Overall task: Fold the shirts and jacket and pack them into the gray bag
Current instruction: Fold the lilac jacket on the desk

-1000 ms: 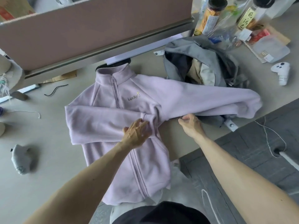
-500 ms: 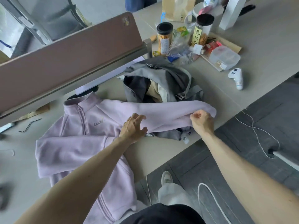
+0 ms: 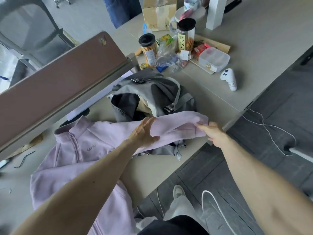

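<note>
Lying front-up on the desk (image 3: 254, 48), the lilac jacket (image 3: 67, 158) has its zip closed and its collar toward a brown partition (image 3: 59, 82); its lower hem runs off the near edge of the desk. One sleeve (image 3: 177, 126) is stretched out sideways, off the body of the jacket, and passes over the near part of the gray bag (image 3: 149, 87). The bag sits on the desk just beyond the sleeve, its mouth open, with pale cloth (image 3: 145, 107) showing inside.

The left hand (image 3: 144, 133) lies on the sleeve near the middle of its length. Its fingers (image 3: 149, 121) are straight and slightly spread, the thumb held out to the side, palm down against the fleece; nothing is gripped.

The right hand (image 3: 215, 134) is at the far end of the sleeve, near the desk's edge. Its fingers (image 3: 201, 127) are curled in and pinch the cuff, which bunches at the fingertips.

Farther back on the desk, well apart from the jacket, stand two snack jars (image 3: 149, 50), a clear plastic box (image 3: 214, 59) and a white controller (image 3: 229, 78).
</note>
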`<action>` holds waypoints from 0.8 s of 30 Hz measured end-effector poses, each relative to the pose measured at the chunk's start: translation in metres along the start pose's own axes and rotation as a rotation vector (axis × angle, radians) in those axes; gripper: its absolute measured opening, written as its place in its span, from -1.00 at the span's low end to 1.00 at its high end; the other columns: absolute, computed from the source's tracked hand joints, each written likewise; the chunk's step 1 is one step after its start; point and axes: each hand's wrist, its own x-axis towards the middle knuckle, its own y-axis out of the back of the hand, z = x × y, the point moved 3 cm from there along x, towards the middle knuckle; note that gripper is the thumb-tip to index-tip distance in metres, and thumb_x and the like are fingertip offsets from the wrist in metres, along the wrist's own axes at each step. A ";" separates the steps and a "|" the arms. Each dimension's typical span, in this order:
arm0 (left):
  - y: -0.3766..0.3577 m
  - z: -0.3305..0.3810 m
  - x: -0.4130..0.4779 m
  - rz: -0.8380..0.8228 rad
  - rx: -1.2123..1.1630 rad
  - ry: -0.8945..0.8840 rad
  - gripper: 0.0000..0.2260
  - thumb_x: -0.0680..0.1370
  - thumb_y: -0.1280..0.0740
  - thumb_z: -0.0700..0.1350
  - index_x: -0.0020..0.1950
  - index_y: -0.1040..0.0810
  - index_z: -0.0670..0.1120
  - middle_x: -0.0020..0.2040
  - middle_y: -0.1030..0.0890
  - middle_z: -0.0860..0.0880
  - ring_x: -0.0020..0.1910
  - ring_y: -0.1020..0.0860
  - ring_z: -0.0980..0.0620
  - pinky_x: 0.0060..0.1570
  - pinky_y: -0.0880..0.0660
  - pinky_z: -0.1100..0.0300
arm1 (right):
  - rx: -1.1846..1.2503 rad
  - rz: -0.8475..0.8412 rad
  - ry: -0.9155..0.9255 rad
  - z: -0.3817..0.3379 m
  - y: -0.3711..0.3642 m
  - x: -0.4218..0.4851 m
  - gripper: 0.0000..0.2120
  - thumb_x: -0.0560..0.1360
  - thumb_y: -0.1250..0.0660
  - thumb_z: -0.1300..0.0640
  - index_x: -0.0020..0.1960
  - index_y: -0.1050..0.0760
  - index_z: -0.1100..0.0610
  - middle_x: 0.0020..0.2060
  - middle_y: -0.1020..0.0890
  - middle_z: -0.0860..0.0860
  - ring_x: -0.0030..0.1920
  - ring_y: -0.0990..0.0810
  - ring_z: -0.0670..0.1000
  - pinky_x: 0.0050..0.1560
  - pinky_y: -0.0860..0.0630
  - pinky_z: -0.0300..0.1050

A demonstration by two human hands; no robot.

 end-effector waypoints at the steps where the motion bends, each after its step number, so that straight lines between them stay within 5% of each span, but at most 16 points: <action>1: 0.000 0.000 0.001 -0.002 -0.005 -0.010 -0.23 0.48 -0.44 0.10 0.59 -0.12 0.11 0.58 -0.18 -0.03 0.50 -0.29 -0.09 0.41 -0.34 -0.01 | 0.015 -0.011 0.002 0.002 -0.001 0.004 -0.56 0.48 -0.44 -0.13 0.19 -0.39 0.09 0.08 -0.53 0.02 0.11 -0.48 0.07 0.08 -0.39 0.01; 3: 0.001 0.002 0.002 -0.006 -0.016 -0.006 -0.24 0.48 -0.45 0.08 0.58 -0.13 0.09 0.54 -0.25 -0.05 0.45 -0.34 -0.09 0.37 -0.37 0.00 | 0.055 -0.025 0.015 -0.002 0.000 0.005 -0.67 0.50 -0.43 -0.08 0.10 -0.42 0.07 0.06 -0.58 0.02 0.14 -0.52 0.09 0.10 -0.42 0.08; 7: 0.005 0.004 0.006 -0.009 -0.034 0.018 -0.26 0.48 -0.46 0.09 0.56 -0.17 0.06 0.42 -0.39 -0.09 0.35 -0.42 -0.11 0.29 -0.41 -0.01 | 0.154 -0.034 0.119 -0.027 0.013 0.002 -0.57 0.49 -0.45 0.01 0.26 -0.45 0.16 0.14 -0.62 0.10 0.15 -0.60 0.11 0.01 -0.58 0.11; 13: 0.039 0.009 0.010 0.172 -0.113 0.035 -0.58 0.53 -0.43 0.08 0.25 -0.56 -0.16 0.11 -0.59 -0.11 0.12 -0.52 -0.12 0.00 -0.39 0.14 | 0.098 -0.004 0.439 -0.109 0.017 -0.022 -0.81 0.42 -0.52 0.15 -0.03 -0.56 0.01 -0.08 -0.67 -0.05 -0.04 -0.63 -0.04 0.04 -0.55 -0.08; 18: 0.082 0.000 0.003 0.358 -0.240 0.005 -0.78 0.48 -0.49 -0.06 0.01 -0.62 -0.18 -0.17 -0.51 0.03 -0.06 -0.52 -0.06 -0.15 -0.36 0.16 | 0.036 -0.016 0.598 -0.181 -0.008 -0.037 -0.50 0.24 -0.58 0.04 0.12 -0.49 0.07 0.05 -0.62 0.00 0.05 -0.60 0.01 0.03 -0.53 -0.10; 20: 0.104 -0.003 -0.003 0.515 -0.333 0.078 -0.82 0.48 -0.48 -0.09 -0.07 -0.58 -0.17 -0.25 -0.47 0.08 -0.20 -0.49 0.00 -0.26 -0.36 0.17 | -0.013 -0.028 0.638 -0.206 -0.026 -0.043 -0.43 0.32 -0.56 0.08 0.27 -0.45 0.08 0.19 -0.56 0.04 0.15 -0.54 0.02 0.00 -0.49 -0.18; 22: 0.123 -0.007 -0.010 0.600 -0.481 0.239 -0.78 0.48 -0.46 -0.01 -0.15 -0.52 -0.13 -0.29 -0.50 0.04 -0.30 -0.52 0.02 -0.33 -0.47 0.17 | -0.037 -0.020 0.678 -0.229 -0.044 -0.053 -0.41 0.36 -0.54 0.09 0.33 -0.42 0.12 0.22 -0.51 0.06 0.18 -0.49 0.02 -0.10 -0.41 -0.27; 24: 0.136 -0.008 -0.018 0.505 -0.738 0.319 -0.67 0.51 -0.42 0.14 -0.18 -0.54 -0.13 -0.30 -0.58 -0.04 -0.31 -0.62 -0.07 -0.23 -0.66 0.01 | -0.015 -0.041 0.720 -0.249 -0.065 -0.067 -0.39 0.25 -0.53 -0.02 0.25 -0.48 0.10 0.18 -0.55 0.06 0.14 -0.53 0.03 -0.12 -0.42 -0.26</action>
